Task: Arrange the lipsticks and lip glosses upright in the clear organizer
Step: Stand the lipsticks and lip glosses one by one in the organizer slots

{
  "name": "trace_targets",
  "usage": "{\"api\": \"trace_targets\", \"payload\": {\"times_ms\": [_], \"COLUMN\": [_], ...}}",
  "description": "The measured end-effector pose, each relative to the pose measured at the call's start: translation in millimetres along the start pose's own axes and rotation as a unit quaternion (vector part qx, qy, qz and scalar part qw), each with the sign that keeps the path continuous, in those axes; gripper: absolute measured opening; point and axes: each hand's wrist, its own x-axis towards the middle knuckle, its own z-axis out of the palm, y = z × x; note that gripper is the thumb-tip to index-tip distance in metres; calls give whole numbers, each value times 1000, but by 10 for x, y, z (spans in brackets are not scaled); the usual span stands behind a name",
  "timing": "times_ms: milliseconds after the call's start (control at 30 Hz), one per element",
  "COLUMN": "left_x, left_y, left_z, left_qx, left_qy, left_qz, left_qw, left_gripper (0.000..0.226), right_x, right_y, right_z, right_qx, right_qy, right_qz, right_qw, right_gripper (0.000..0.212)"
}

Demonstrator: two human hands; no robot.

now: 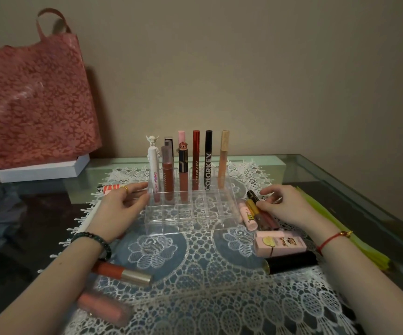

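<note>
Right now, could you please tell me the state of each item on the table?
Clear organizer: far compartments filled, near ones empty.
Standing tubes: upright in the organizer.
Left hand: open, touching the organizer's left side.
Right hand: fingertips on loose glosses, grip unclear.
Pink box: lying flat.
Black lipstick: lying flat.
Orange gloss: lying flat, capped.
Pink gloss: lying flat, blurred.

Clear glossy plastic organizer (190, 213), white lace cloth (195, 274), smooth glass table (316, 170).
</note>
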Motion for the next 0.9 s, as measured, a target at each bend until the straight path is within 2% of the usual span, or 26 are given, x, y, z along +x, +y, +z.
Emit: {"api": "trace_targets", "payload": {"times_ms": [467, 700, 900], "left_x": [3, 8, 28], "left_y": [-2, -10, -18], "left_z": [2, 2, 9], "left_qx": [22, 16, 7], "left_qy": [11, 8, 3], "left_qz": [8, 12, 14], "left_qw": [1000, 1000, 1000], "left_gripper": [33, 34, 33], "right_x": [-8, -15, -111], "right_y": [-68, -89, -208], "right_z": [-36, -16, -117], "right_qx": [-31, 36, 151], "right_qy": [-44, 35, 84], "right_qz": [30, 62, 19], "right_qw": [998, 997, 985], "right_gripper": [37, 36, 33]}}
